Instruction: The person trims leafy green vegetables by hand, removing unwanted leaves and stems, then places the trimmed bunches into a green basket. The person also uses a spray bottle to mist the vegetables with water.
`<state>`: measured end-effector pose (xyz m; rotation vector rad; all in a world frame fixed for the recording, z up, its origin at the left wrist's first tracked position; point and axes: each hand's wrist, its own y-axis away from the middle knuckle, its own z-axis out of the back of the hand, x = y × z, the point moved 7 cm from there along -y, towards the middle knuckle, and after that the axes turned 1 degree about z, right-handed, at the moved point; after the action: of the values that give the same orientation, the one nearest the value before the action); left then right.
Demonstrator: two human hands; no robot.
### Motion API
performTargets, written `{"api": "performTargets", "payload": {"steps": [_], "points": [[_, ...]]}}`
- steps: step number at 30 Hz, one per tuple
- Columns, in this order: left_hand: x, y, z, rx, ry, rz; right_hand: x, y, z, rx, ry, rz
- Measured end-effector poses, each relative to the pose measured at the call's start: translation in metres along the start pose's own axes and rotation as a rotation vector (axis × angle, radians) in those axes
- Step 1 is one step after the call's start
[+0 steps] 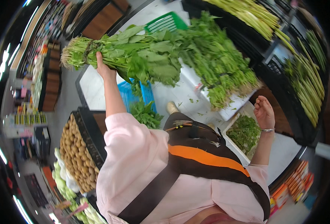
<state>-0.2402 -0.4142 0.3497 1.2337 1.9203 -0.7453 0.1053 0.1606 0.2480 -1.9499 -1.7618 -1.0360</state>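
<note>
My left hand (105, 68) is wrapped around the stems of a large bunch of leafy greens (151, 53), holding it up near its root end. A dark tie circles the stems beside the pale roots. My right hand (264, 109), with a bracelet at the wrist, hangs with loosely bent fingers and nothing in it. Near it is a white foam box (225, 133) holding loose green leaves (243, 130). Stacked bunches of serrated leafy greens (218, 58), roots toward me, lie on a white foam box (232, 110) ahead of my right hand.
A blue plastic crate (148, 96) with greens stands on the floor below my left arm. Behind the greens is a green plastic crate (166, 22). Black vegetable racks (277, 78) line the right; a potato bin (76, 154) is at left. Leaf scraps litter the tiles.
</note>
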Motion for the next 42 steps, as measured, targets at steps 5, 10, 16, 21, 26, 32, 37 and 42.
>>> {"api": "performTargets", "payload": {"steps": [5,10,16,21,26,32,37,42], "points": [[-0.1,-0.032,0.083,-0.225,-0.458,-0.698,-0.054,-0.098,-0.052,-0.057,0.17,-0.131],[-0.146,-0.101,0.183,-0.435,-0.381,-0.485,-0.14,-0.197,-0.156,-0.01,0.146,-0.35],[-0.15,-0.16,0.36,-0.988,-0.337,-0.203,-0.258,-0.306,-0.25,-0.012,0.298,-0.52],[-0.144,-0.173,0.427,-1.172,-0.134,-0.175,-0.336,-0.375,-0.335,0.127,0.448,-0.649],[-0.121,-0.19,0.47,-1.076,-0.05,0.023,-0.421,-0.463,-0.371,0.169,0.562,-0.791],[-0.045,-0.179,0.44,-1.246,0.078,0.284,-0.525,-0.547,-0.464,0.676,0.968,-0.741],[0.062,-0.135,0.46,-1.547,0.218,0.482,-0.633,-0.652,-0.471,0.674,1.146,-0.646],[0.166,-0.104,0.453,-1.784,0.652,0.591,-0.712,-0.781,-0.38,0.419,1.465,-0.723]]}}
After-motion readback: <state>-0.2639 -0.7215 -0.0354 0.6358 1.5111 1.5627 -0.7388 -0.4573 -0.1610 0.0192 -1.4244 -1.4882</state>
